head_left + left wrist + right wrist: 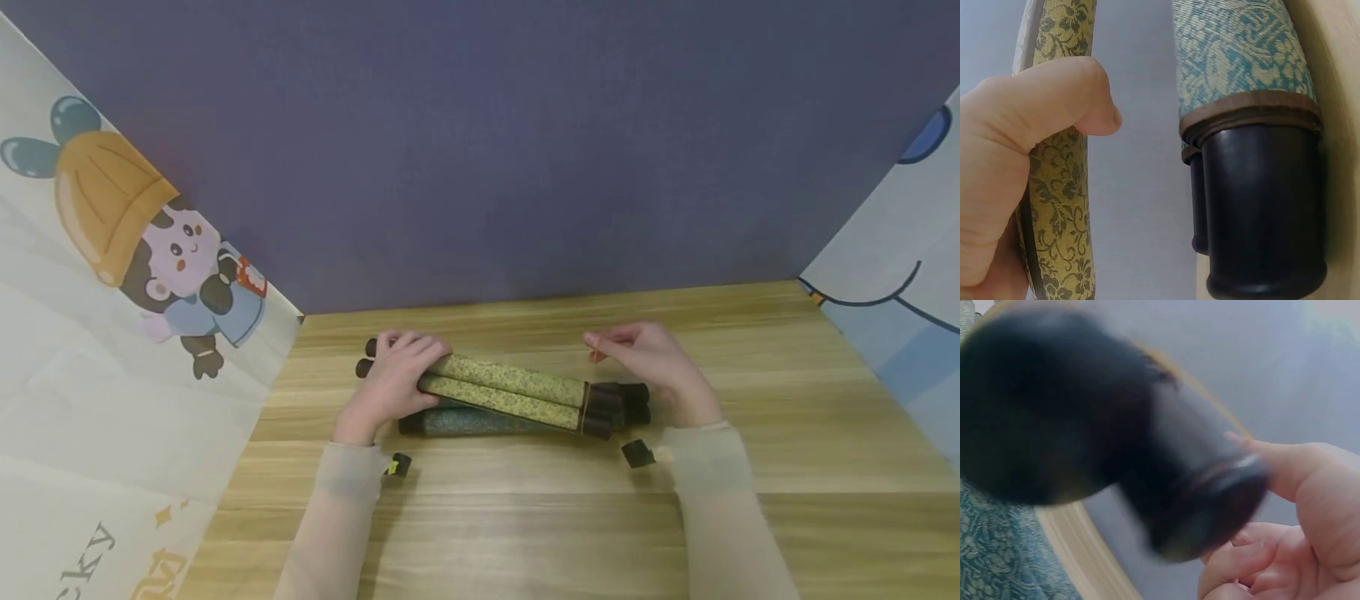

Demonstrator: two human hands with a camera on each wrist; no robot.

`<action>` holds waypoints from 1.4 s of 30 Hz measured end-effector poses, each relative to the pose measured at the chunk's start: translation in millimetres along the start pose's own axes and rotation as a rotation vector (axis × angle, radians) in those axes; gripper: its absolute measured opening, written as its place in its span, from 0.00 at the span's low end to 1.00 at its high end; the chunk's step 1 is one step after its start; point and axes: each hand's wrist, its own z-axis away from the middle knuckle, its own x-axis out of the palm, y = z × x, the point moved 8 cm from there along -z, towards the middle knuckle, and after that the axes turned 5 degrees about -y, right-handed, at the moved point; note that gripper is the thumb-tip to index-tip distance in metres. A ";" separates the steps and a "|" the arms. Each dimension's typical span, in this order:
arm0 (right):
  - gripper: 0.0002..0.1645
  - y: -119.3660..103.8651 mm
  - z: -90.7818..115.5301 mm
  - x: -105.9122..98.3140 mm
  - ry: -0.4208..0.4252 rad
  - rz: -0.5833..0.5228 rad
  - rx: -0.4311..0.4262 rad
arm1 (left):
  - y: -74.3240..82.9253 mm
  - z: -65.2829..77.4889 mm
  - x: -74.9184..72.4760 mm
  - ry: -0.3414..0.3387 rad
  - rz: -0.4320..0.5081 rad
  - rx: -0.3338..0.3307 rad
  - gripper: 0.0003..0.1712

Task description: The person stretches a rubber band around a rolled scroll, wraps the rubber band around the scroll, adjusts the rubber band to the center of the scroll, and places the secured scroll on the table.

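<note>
My left hand [401, 371] grips a pair of hanging scrolls [517, 382] in yellow-green brocade near their left ends. In the left wrist view, my thumb lies across the patterned yellow scroll [1060, 212]. Under and in front of the pair are teal brocade scrolls [472, 422] with black end knobs [1266, 212]. Beyond the right ends of the scrolls, my right hand [652, 358] pinches a thin yellow-orange rubber band [1216, 403] between thumb and finger. The band stretches past blurred dark knobs [1204, 506]. A thin band also circles the yellow pair near its right end.
The scrolls lie over a wood-grain tabletop [517, 517]. A grey-blue panel [525, 150] stands along the back. Printed white cloths flank it at left [75, 400] and right [900, 242]. Small black wrist cameras [638, 453] show beside the sleeves.
</note>
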 end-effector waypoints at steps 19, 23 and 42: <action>0.66 -2.2 -9.2 49.7 -0.302 -0.629 -0.064 | -9.1 9.5 -10.6 0.115 0.325 0.029 0.46; 0.77 -8.1 -12.0 55.0 -0.371 -0.773 -0.282 | -23.0 13.1 -7.2 0.121 0.402 -0.031 0.45; 0.81 -31.6 -32.7 13.9 -0.189 -0.410 -0.790 | -46.5 4.3 1.8 0.051 0.494 -0.207 0.45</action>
